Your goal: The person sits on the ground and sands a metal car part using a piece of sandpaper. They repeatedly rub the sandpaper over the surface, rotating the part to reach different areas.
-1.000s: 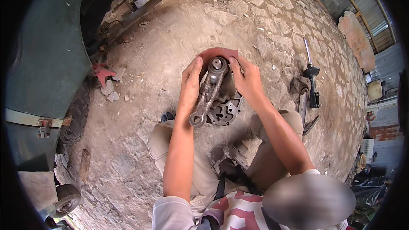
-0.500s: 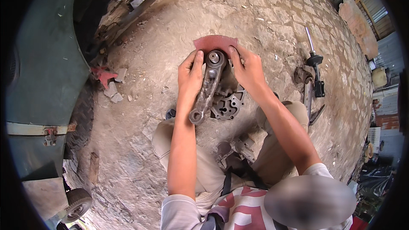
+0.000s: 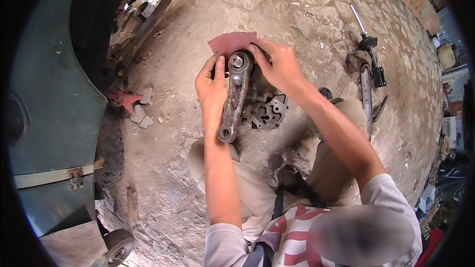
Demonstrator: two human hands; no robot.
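Note:
A reddish sheet of sandpaper (image 3: pixel 233 41) curves behind the upper end of a greasy metal control arm (image 3: pixel 235 96). My left hand (image 3: pixel 212 81) pinches the sheet's lower left part between thumb and fingers, beside the round joint end. At the other side, my right hand (image 3: pixel 279 66) grips the sheet's right part, its thumb close to that joint. The control arm slants down along my left wrist, its small eye end nearest me; what supports it is hidden. Beyond it, a grey cast metal housing (image 3: pixel 270 112) rests on the ground, partly covered by the arm.
A shock absorber (image 3: pixel 370 52) and a long metal bar (image 3: pixel 366 94) lie to the right. On the left stands a green vehicle body (image 3: pixel 54 104), with a red metal piece (image 3: pixel 125 100) and broken stones (image 3: pixel 143 117) beside it. Further metal parts (image 3: pixel 297 155) sit between my legs.
The whole view has shifted, with the vehicle showing further into the picture. Sandpaper and control arm sit slightly higher and further left; both hands still grip the sheet.

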